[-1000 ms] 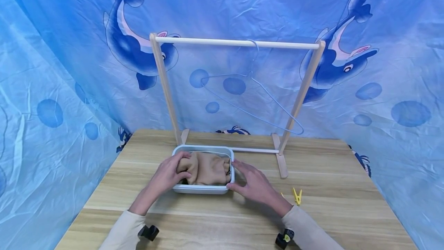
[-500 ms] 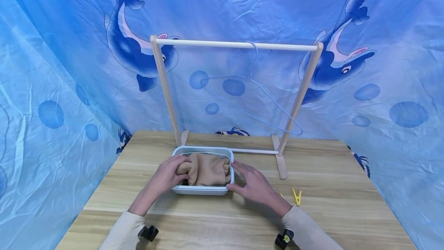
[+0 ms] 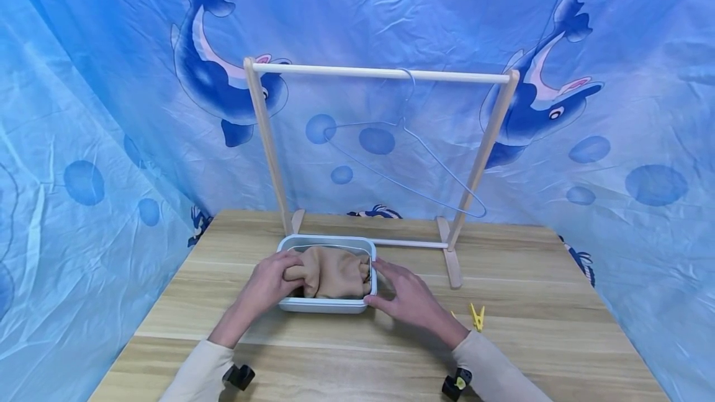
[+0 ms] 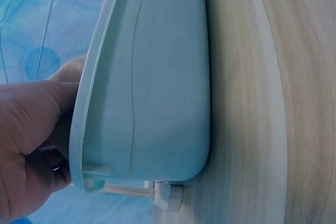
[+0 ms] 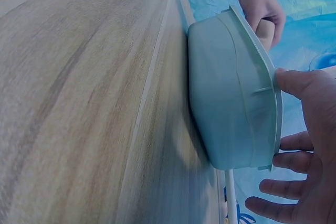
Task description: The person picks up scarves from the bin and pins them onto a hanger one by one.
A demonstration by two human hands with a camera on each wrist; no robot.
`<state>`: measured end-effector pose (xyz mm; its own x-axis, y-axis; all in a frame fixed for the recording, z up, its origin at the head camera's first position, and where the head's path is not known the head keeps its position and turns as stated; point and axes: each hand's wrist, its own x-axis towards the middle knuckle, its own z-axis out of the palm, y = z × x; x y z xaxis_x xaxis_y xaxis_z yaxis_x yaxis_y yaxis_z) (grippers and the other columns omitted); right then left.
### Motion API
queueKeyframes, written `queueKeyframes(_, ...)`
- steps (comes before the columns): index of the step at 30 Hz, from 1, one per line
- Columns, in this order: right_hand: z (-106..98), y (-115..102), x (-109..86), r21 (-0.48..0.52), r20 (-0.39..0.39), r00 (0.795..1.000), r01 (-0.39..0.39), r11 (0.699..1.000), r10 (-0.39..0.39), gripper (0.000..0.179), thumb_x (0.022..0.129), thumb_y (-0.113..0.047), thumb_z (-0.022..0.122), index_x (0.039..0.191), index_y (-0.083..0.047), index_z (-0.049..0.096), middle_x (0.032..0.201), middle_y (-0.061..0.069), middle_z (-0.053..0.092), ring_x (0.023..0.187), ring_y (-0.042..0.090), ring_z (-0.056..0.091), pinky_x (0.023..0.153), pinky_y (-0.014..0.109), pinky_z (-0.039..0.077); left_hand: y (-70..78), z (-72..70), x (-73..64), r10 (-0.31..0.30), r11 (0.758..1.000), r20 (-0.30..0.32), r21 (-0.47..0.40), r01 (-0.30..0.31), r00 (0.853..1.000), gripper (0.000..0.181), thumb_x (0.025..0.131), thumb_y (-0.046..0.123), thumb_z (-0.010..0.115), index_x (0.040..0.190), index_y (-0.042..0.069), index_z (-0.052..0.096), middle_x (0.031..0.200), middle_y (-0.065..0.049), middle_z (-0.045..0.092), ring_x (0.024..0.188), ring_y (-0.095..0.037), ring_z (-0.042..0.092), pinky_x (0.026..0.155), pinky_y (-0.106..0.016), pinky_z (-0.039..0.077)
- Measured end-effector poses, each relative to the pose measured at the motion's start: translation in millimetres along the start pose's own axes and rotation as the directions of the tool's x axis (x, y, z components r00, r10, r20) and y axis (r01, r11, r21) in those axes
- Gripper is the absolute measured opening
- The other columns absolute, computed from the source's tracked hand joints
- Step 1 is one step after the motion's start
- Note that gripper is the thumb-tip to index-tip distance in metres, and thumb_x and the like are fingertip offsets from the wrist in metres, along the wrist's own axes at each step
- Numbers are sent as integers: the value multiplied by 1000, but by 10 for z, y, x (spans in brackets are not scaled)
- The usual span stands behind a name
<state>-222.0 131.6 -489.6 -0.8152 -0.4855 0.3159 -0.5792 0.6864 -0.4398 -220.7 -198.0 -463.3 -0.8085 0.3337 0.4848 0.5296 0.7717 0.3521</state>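
Observation:
A light blue-grey plastic basin (image 3: 324, 307) stands on the wooden table, with a bunched tan cloth (image 3: 337, 272) inside it. My left hand (image 3: 269, 281) reaches over the basin's left end and grips a fold of the cloth between thumb and fingers. In the left wrist view that hand (image 4: 26, 145) is beside the rim, its fingertips partly hidden behind the basin wall. My right hand (image 3: 403, 295) rests against the basin's right end. Seen from the right wrist, its thumb and fingers (image 5: 294, 161) are spread, with tips on the rim.
Behind the basin stands a wooden rack (image 3: 380, 72), with a thin blue wire hanger (image 3: 427, 149) on its top bar. A yellow clothespin (image 3: 477, 316) lies right of my right forearm, and part of another yellow piece shows beside it. A blue dolphin-print curtain (image 3: 447, 5) surrounds the table (image 3: 536, 303).
My left thumb and fingers have closed together on the cloth, gathering a fold at its left end. The right hand has stayed at the basin's end.

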Motion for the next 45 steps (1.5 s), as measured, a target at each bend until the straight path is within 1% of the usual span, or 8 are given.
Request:
queueKeyframes(4,1,-5,3,-5,5,1000,3,1000,-3,85,91,-68,62,152,-11,49,155,9,49,136,37,53,110,53,44,21,-32,-13,-22,999,-55,-46,19,998,24,74,11,92,94,13,78,104,-5,74,99,-26,71,83,-46,58)
queueKeyframes(9,-1,-9,3,-11,-1,1000,7,1000,-7,84,92,-67,63,151,-9,50,154,9,50,136,35,53,110,52,44,58,-95,-9,-97,982,-83,-170,82,992,22,80,13,89,99,17,79,99,0,74,92,-20,71,79,-43,58)
queueKeyframes(14,-4,-11,-3,-14,2,1000,6,1000,-6,83,92,-66,63,151,-9,50,154,11,50,136,34,53,111,51,43,74,-145,-8,-199,942,-93,-294,164,976,17,86,15,84,102,20,79,97,4,74,84,-13,69,76,-34,57)
queueKeyframes(21,-1,-2,5,-9,-4,1000,9,1000,-9,84,92,-66,64,151,-9,50,153,12,50,135,37,53,110,53,43,108,-221,42,-314,867,-86,-433,249,945,13,88,22,83,100,18,78,91,-2,74,74,-12,64,67,-29,53)
queueKeyframes(25,2,-2,10,-12,-3,1000,6,1000,-6,85,91,-67,63,151,-9,50,154,10,50,135,36,53,111,52,43,140,-269,83,-338,852,-83,-450,267,938,15,88,21,83,101,17,79,94,-4,76,76,-13,67,68,-29,55)
queueKeyframes(32,-14,-22,6,-3,3,1000,-4,1000,4,87,91,-69,62,152,-9,49,153,11,50,136,37,53,110,53,43,225,-379,203,-372,847,-113,-448,287,921,20,85,25,85,102,16,80,98,-6,77,81,-16,71,69,-31,57)
queueKeyframes(42,-42,-54,14,6,24,1000,-20,1000,20,88,90,-71,61,152,-9,49,155,10,49,137,32,52,111,51,43,358,-520,307,-379,815,-112,-511,274,919,18,86,28,85,98,16,80,94,-4,77,79,-13,70,69,-31,57)
queueKeyframes(45,-42,-50,13,5,22,1000,-13,1000,13,89,91,-71,61,152,-8,48,155,10,49,137,32,52,111,50,44,377,-549,331,-378,797,-116,-545,259,919,17,86,27,85,96,14,80,90,-6,76,74,-16,69,66,-32,57)
